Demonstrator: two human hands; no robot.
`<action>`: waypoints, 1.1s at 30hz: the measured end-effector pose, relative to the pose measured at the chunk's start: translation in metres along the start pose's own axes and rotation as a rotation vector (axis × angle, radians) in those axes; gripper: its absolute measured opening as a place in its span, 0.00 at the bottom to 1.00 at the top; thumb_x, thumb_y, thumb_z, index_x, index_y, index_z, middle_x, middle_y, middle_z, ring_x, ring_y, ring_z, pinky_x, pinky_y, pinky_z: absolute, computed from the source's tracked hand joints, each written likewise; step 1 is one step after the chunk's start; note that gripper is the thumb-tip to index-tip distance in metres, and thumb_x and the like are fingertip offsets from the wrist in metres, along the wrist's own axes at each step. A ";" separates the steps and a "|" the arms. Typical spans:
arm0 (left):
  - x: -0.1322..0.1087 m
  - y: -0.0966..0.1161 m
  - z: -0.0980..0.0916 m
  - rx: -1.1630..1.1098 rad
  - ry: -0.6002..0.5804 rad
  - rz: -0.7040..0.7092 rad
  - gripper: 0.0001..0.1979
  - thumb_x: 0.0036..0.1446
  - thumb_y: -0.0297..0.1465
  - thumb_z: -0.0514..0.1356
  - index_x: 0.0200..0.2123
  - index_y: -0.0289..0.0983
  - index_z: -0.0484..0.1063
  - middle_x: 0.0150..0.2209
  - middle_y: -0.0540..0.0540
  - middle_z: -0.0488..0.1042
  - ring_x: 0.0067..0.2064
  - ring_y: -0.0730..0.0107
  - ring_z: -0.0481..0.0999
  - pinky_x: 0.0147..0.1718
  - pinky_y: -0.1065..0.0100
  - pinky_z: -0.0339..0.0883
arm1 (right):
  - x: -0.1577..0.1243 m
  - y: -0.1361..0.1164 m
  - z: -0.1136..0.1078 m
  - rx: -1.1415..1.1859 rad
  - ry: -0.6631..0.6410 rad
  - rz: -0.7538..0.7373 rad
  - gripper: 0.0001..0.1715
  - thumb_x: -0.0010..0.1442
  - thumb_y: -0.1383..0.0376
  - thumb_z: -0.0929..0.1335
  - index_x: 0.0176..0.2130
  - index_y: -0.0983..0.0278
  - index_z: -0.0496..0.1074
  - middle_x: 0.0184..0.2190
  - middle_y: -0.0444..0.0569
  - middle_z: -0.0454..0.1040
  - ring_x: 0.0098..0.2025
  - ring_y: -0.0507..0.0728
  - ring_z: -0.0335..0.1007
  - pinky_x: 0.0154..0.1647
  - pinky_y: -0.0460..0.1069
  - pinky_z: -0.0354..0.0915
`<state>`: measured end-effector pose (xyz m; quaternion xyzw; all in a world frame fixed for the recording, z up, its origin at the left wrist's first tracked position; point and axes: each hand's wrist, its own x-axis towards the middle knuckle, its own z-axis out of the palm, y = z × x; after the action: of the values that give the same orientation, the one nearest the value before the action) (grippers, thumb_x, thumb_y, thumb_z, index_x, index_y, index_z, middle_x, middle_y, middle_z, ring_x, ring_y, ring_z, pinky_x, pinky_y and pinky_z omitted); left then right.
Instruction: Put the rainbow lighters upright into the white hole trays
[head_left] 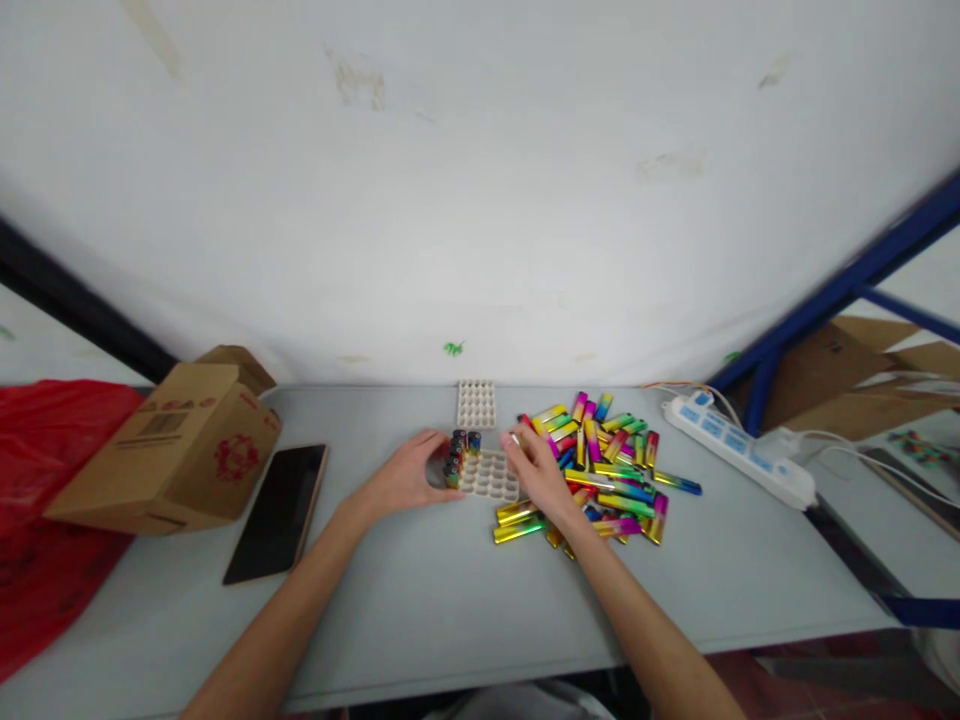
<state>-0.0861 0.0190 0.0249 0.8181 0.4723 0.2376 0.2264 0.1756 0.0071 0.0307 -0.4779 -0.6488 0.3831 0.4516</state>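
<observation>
A pale gridded tray [491, 476] lies on the table in front of me, with a row of upright lighters [454, 460] along its left side and one more beside them. My left hand [409, 468] curves round the tray's left end, thumb at the near corner and fingers at the far one. Over the tray's right side, my right hand [536, 470] is closed in a pinch on a lighter [514, 438]; only a small shiny end shows. Just right of that hand lies a heap of shiny, multicoloured lighters [615, 475].
Behind the first tray is a second pale gridded tray [477, 404], near the wall. A dark tablet [277, 515], a cardboard box [180, 450] and a red plastic bag [60, 440] are on the left. To the right lies a white power strip [739, 448] with cables.
</observation>
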 end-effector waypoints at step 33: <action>0.001 -0.001 0.001 0.012 0.003 0.009 0.33 0.45 0.54 0.78 0.45 0.40 0.77 0.48 0.40 0.82 0.49 0.44 0.81 0.52 0.52 0.76 | -0.010 -0.005 0.002 -0.154 0.077 -0.030 0.23 0.64 0.53 0.66 0.23 0.56 0.54 0.18 0.37 0.53 0.22 0.52 0.51 0.26 0.49 0.49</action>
<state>-0.0855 0.0205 0.0233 0.8212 0.4704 0.2370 0.2196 0.1740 -0.0041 0.0328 -0.5160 -0.6655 0.3063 0.4438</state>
